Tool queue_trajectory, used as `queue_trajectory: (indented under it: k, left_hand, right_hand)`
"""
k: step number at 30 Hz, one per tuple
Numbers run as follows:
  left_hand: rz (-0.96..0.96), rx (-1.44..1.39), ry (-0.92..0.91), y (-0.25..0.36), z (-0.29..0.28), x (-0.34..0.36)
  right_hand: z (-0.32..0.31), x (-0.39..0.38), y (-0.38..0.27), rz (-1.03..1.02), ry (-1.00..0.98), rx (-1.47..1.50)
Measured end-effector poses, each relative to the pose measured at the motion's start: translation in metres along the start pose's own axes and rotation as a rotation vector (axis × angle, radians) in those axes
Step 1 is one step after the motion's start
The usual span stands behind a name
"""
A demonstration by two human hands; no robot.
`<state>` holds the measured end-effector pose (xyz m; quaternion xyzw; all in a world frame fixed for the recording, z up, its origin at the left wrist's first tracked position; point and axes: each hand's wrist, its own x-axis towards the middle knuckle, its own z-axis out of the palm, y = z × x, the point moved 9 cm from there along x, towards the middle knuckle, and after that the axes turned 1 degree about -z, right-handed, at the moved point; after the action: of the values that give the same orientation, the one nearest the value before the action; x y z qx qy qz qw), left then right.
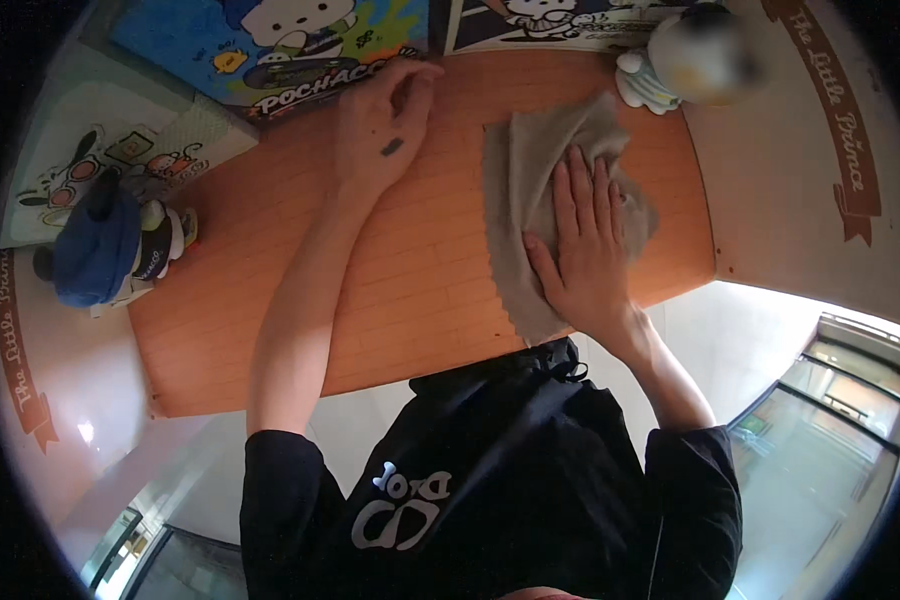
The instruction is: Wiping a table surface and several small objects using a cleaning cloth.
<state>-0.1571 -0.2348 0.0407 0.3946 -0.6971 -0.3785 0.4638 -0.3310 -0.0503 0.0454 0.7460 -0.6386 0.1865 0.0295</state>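
Observation:
My right hand (592, 235) lies flat on a grey-brown cloth (520, 215), fingers stretched out and the thumb apart. The cloth is rumpled, with a zigzag-cut edge, and rests on the orange wood-grain shelf board (425, 270). My left hand (385, 125) is at the far side of the board, its fingers curled in beside the lower edge of a blue cartoon picture panel (320, 50). Its fingertips are partly hidden, so whether they grip anything does not show. A dark patch marks the back of that hand.
At the left stands a figurine with a blue cap (100, 240), before a pale cartoon panel (90, 180). A white figurine (685, 60) is at the back right, near another picture panel (550, 25). White side walls (800, 150) with brown ribbon prints enclose the board.

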Motion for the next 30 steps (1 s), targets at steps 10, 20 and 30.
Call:
queue_trajectory:
  k: [10, 20, 30]
  left_hand:
    - [0.065, -0.001, 0.022, 0.005, -0.004, 0.003]
    - [-0.01, -0.002, 0.021, 0.001, -0.009, -0.001]
    - [0.036, 0.019, 0.045, 0.007, -0.005, 0.005]
  right_hand:
    - [0.058, 0.1, 0.03, 0.056, 0.189, -0.1]
    - [0.013, 0.009, -0.012, 0.014, -0.088, 0.022]
    - [0.061, 0.089, 0.021, 0.008, 0.029, -0.091]
